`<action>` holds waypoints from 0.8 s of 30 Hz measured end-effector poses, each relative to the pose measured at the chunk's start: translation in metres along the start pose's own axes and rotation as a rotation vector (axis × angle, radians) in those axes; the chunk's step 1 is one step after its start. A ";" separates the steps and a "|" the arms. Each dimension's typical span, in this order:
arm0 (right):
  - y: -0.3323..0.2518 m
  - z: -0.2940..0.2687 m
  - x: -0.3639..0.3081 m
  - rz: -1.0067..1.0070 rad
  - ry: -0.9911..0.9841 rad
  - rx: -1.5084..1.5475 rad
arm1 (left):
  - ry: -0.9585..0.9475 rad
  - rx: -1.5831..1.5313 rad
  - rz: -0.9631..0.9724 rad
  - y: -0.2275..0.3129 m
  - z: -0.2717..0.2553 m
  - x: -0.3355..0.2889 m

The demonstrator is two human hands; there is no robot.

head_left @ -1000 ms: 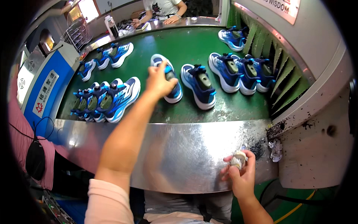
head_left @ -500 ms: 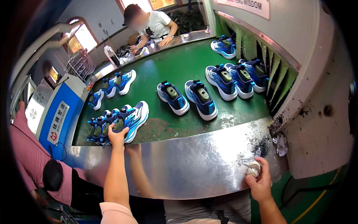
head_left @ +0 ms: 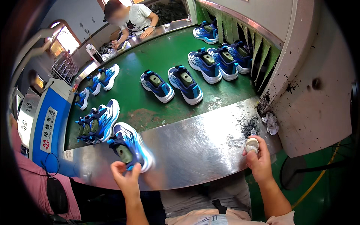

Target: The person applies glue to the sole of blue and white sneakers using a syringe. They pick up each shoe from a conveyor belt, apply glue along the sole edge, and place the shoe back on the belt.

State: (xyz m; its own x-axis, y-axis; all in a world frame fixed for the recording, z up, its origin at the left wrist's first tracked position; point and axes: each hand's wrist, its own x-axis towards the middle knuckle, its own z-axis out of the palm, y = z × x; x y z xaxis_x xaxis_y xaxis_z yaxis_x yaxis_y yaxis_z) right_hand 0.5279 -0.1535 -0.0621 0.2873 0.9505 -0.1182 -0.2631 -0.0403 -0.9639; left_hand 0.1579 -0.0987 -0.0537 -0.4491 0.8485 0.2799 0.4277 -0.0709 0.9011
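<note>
Close to the heel of a blue-and-white sneaker (head_left: 135, 144), the fingers of my left hand (head_left: 127, 180) are closed on it over the metal ledge (head_left: 180, 159). A dark green insert with a hole fills the shoe's opening. My right hand (head_left: 259, 161), near the ledge's right end, is wrapped round a small off-white roundish thing (head_left: 251, 144) with a pale narrow tip. Its kind cannot be made out. Beyond the left hand, several like sneakers (head_left: 107, 120) lean in a row on the green belt (head_left: 150, 116).
A pair of sneakers (head_left: 185, 85) stands mid-belt, with several more (head_left: 204, 67) by the machine's green strip curtain (head_left: 258, 56). Crumpled paper (head_left: 270, 123) lies at the right. Across the belt sits a person (head_left: 137, 18); a person in a pink top (head_left: 35, 172) is at my left.
My left hand has lifted the nearest sneaker out of the left row and drawn it toward me over the ledge. The right hand still holds the off-white thing. The whole view has shifted.
</note>
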 end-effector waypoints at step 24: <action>-0.015 -0.005 0.009 -0.036 -0.088 -0.491 | -0.540 0.274 0.913 0.030 -0.001 -0.032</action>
State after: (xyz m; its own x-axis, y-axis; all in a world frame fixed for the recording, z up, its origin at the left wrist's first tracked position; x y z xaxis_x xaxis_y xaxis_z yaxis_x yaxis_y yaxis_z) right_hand 0.5386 -0.1461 -0.0501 0.2041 0.9755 -0.0824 0.2163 -0.1270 -0.9680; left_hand 0.1841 -0.1290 -0.0352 0.5001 0.6586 0.5623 0.6144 -0.7274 0.3056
